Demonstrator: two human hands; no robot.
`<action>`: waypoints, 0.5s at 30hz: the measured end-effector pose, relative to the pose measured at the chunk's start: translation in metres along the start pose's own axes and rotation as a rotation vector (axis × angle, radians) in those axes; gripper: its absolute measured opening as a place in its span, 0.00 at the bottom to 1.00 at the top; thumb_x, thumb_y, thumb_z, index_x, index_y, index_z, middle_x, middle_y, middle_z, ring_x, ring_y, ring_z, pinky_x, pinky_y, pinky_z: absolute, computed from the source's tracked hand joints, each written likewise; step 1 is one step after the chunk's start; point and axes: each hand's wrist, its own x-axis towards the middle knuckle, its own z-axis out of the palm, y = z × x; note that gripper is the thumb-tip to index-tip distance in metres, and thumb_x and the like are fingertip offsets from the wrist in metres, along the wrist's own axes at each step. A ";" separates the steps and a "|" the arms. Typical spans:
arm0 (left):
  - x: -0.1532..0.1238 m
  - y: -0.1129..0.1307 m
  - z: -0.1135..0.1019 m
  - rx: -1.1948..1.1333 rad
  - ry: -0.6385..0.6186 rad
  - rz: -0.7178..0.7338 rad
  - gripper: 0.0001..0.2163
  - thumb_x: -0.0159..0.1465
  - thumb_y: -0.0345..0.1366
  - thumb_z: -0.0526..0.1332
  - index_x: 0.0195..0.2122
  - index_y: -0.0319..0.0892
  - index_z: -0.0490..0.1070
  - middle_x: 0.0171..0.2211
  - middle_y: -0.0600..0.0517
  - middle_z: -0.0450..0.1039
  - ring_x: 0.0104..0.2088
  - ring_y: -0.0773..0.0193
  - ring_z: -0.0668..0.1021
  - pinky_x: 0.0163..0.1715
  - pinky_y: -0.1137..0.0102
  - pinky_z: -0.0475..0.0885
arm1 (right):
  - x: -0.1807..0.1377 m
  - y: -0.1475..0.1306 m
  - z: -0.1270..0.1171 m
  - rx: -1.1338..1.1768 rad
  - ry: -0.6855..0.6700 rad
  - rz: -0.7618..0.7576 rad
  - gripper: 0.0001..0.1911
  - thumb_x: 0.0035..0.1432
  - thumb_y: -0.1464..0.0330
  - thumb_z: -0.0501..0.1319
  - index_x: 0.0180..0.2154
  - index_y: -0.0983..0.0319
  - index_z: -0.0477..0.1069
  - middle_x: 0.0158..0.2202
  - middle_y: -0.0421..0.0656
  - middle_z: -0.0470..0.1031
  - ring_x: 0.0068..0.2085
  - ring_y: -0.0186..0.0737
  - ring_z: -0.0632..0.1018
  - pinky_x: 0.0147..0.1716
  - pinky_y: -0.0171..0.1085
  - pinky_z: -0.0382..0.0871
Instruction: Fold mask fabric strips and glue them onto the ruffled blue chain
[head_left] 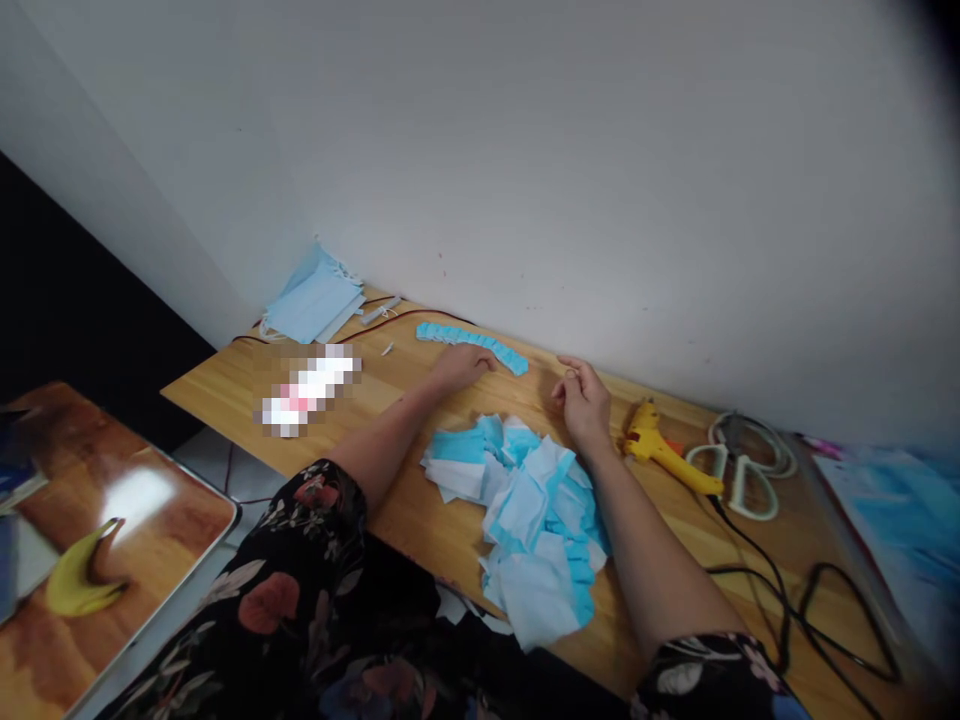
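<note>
My left hand (459, 366) rests on the wooden table (420, 520) with its fingers curled, its tips touching a long ruffled blue strip (472, 343) that lies near the wall. My right hand (583, 398) hovers just right of the strip's end, thumb and fingers pinched together; what they hold, if anything, is too small to see. A heap of cut blue and white mask pieces (525, 510) lies between my forearms, near the table's front edge.
A yellow glue gun (664, 452) lies right of my right hand, its black cord (795, 600) looping across the table. White-handled scissors (739, 468) sit beyond it. Blue face masks (315, 300) are stacked at the far left by the wall. A banana (79, 580) lies on a side table.
</note>
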 end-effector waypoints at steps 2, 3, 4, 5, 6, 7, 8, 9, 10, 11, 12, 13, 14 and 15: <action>-0.001 0.001 0.000 -0.011 -0.003 0.008 0.16 0.61 0.31 0.51 0.40 0.44 0.79 0.45 0.54 0.79 0.47 0.63 0.78 0.49 0.71 0.69 | -0.001 -0.002 -0.001 -0.002 -0.006 0.016 0.21 0.62 0.60 0.49 0.50 0.61 0.71 0.19 0.35 0.69 0.21 0.37 0.71 0.27 0.36 0.66; -0.001 0.001 0.000 -0.016 -0.003 0.010 0.16 0.61 0.31 0.51 0.40 0.45 0.78 0.45 0.54 0.79 0.47 0.63 0.78 0.50 0.71 0.69 | -0.001 -0.003 -0.001 -0.001 -0.010 0.021 0.22 0.63 0.59 0.49 0.51 0.61 0.71 0.18 0.35 0.68 0.21 0.37 0.70 0.26 0.36 0.66; -0.001 0.001 0.000 -0.020 -0.002 0.009 0.16 0.61 0.31 0.51 0.40 0.45 0.78 0.44 0.54 0.79 0.47 0.63 0.78 0.50 0.70 0.69 | -0.001 -0.004 -0.001 -0.001 -0.014 0.025 0.22 0.63 0.59 0.49 0.52 0.61 0.70 0.17 0.34 0.68 0.20 0.37 0.70 0.26 0.36 0.66; 0.000 0.001 0.001 -0.021 -0.001 0.005 0.16 0.61 0.31 0.51 0.40 0.45 0.78 0.44 0.54 0.80 0.47 0.63 0.78 0.50 0.70 0.69 | -0.002 -0.004 -0.001 -0.002 -0.016 0.026 0.23 0.63 0.58 0.49 0.52 0.61 0.70 0.16 0.34 0.68 0.20 0.37 0.70 0.26 0.36 0.66; 0.000 0.000 0.002 -0.017 -0.001 0.002 0.16 0.61 0.31 0.51 0.39 0.45 0.78 0.44 0.54 0.80 0.47 0.63 0.78 0.49 0.70 0.69 | -0.002 -0.003 0.000 -0.004 -0.018 0.026 0.24 0.63 0.58 0.49 0.53 0.62 0.70 0.16 0.34 0.67 0.19 0.37 0.70 0.26 0.36 0.66; 0.000 0.000 0.003 -0.010 -0.005 0.000 0.16 0.61 0.31 0.51 0.39 0.45 0.78 0.44 0.54 0.80 0.46 0.63 0.78 0.49 0.70 0.69 | -0.002 -0.002 0.000 -0.005 -0.018 0.023 0.24 0.63 0.58 0.49 0.54 0.62 0.70 0.16 0.34 0.67 0.19 0.37 0.70 0.26 0.35 0.66; 0.000 0.000 0.003 -0.001 -0.013 0.001 0.16 0.61 0.31 0.51 0.39 0.45 0.78 0.44 0.54 0.80 0.46 0.63 0.78 0.49 0.70 0.70 | -0.002 -0.001 0.001 -0.003 -0.015 0.021 0.24 0.64 0.58 0.49 0.54 0.62 0.70 0.15 0.34 0.67 0.19 0.36 0.70 0.26 0.35 0.66; 0.001 0.001 0.003 0.008 -0.020 0.003 0.16 0.61 0.31 0.51 0.40 0.45 0.78 0.44 0.54 0.80 0.46 0.62 0.78 0.49 0.70 0.70 | -0.002 0.000 0.001 -0.001 -0.009 0.020 0.24 0.64 0.58 0.49 0.54 0.62 0.70 0.16 0.34 0.67 0.19 0.36 0.70 0.26 0.35 0.66; 0.001 0.001 0.003 0.017 -0.028 0.003 0.16 0.61 0.31 0.51 0.40 0.45 0.78 0.44 0.54 0.79 0.46 0.62 0.78 0.49 0.70 0.69 | -0.001 0.001 0.001 0.002 0.000 0.020 0.23 0.64 0.59 0.49 0.54 0.62 0.70 0.16 0.34 0.68 0.20 0.36 0.70 0.26 0.34 0.66; 0.000 0.002 0.003 0.025 -0.034 -0.002 0.16 0.62 0.31 0.51 0.41 0.45 0.78 0.45 0.54 0.79 0.46 0.62 0.78 0.49 0.70 0.69 | -0.001 0.000 0.000 0.004 0.004 0.019 0.23 0.64 0.60 0.49 0.54 0.62 0.70 0.17 0.34 0.68 0.20 0.36 0.70 0.26 0.34 0.67; 0.000 0.003 0.003 0.032 -0.040 -0.012 0.16 0.62 0.31 0.50 0.41 0.45 0.78 0.45 0.54 0.79 0.47 0.62 0.77 0.50 0.70 0.69 | 0.001 -0.003 -0.001 0.008 0.003 0.013 0.22 0.64 0.60 0.50 0.54 0.62 0.70 0.18 0.35 0.70 0.20 0.35 0.71 0.27 0.35 0.68; 0.000 0.005 0.002 0.037 -0.045 -0.023 0.16 0.62 0.31 0.50 0.41 0.45 0.78 0.46 0.54 0.79 0.47 0.62 0.77 0.50 0.70 0.69 | 0.002 -0.008 -0.003 0.016 -0.010 0.000 0.22 0.64 0.61 0.50 0.54 0.61 0.70 0.20 0.36 0.72 0.22 0.35 0.72 0.29 0.35 0.69; -0.001 0.006 0.002 0.042 -0.048 -0.031 0.17 0.62 0.31 0.50 0.42 0.45 0.78 0.46 0.54 0.79 0.47 0.62 0.77 0.50 0.70 0.69 | 0.003 -0.015 -0.007 0.026 -0.037 -0.025 0.22 0.63 0.61 0.50 0.54 0.61 0.70 0.22 0.37 0.74 0.24 0.36 0.74 0.31 0.36 0.71; -0.001 0.007 0.001 0.044 -0.050 -0.033 0.17 0.62 0.31 0.50 0.42 0.45 0.78 0.46 0.54 0.79 0.47 0.62 0.77 0.50 0.70 0.69 | 0.004 -0.024 -0.011 0.048 -0.075 -0.063 0.22 0.63 0.61 0.51 0.54 0.61 0.69 0.26 0.39 0.77 0.27 0.36 0.76 0.34 0.37 0.72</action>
